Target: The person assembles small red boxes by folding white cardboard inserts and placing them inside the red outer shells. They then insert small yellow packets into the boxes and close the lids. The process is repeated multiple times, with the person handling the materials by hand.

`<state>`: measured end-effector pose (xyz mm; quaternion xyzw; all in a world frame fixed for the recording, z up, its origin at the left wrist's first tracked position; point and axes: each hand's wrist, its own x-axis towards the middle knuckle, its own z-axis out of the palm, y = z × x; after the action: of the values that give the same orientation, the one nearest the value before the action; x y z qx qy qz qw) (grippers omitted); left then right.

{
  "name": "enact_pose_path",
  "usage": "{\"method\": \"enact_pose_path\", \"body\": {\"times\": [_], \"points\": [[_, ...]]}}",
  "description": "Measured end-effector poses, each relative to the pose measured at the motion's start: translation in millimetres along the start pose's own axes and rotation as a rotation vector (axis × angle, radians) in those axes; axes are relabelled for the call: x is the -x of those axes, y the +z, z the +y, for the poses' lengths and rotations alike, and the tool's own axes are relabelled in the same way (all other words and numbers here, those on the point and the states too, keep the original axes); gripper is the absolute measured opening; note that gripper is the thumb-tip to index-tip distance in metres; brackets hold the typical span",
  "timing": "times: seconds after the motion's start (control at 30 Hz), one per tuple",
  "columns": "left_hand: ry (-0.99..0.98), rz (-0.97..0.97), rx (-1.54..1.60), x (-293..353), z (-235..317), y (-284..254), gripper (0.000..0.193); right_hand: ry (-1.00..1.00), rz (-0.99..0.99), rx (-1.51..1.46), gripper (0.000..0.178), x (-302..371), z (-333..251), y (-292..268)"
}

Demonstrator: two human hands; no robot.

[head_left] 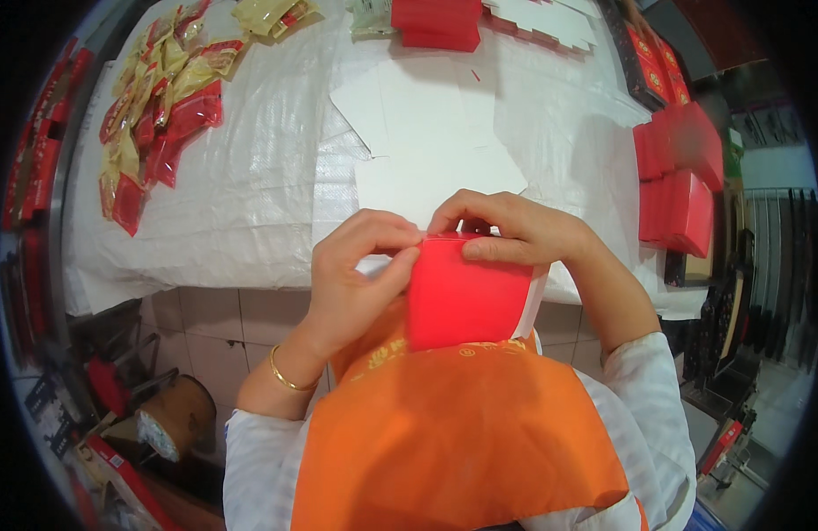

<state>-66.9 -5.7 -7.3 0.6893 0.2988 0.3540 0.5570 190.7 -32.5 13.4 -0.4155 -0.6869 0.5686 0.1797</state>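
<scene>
A red cardboard box (471,296) is held upright against my orange apron (462,434), at the near side of the table. My left hand (356,265) pinches its upper left corner between thumb and fingers. Along the top edge, my right hand (524,232) grips the box, its thumb on the red face and its fingers curled over behind. White shows on the box's right edge. Just beyond my hands lie flat white cardboard blanks (435,106). What the fingertips do behind the top edge is hidden.
Gold and red packets (174,97) are heaped at the far left of the white-covered table (267,177). Red boxes (683,150) are stacked at the right edge, and another red box (437,25) stands at the far side. A brown drum (179,416) sits below left.
</scene>
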Motion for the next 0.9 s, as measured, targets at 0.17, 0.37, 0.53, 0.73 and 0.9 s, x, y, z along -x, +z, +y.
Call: {"method": "enact_pose_path", "body": {"times": [0.17, 0.37, 0.53, 0.73, 0.9], "points": [[0.090, 0.087, -0.162, 6.3, -2.8, -0.2, 0.013, 0.012, -0.084, 0.019, 0.035, -14.0, 4.3, -4.3], [0.143, 0.137, -0.287, 12.2, 0.6, 1.9, 0.016, 0.039, -0.118, 0.067, 0.029, -21.5, 0.2, -3.6], [0.127, 0.150, -0.319, 13.9, 2.2, 7.4, 0.020, 0.003, -0.057, 0.085, 0.029, -15.3, -0.3, 2.6], [0.016, 0.128, -0.148, 11.4, 0.8, 8.2, 0.019, -0.016, -0.006, 0.092, 0.030, -6.4, -5.2, 5.3], [0.110, 0.098, -0.183, 11.1, -2.0, 6.4, 0.020, -0.036, 0.011, 0.092, 0.029, -5.9, -2.3, 5.7]]}}
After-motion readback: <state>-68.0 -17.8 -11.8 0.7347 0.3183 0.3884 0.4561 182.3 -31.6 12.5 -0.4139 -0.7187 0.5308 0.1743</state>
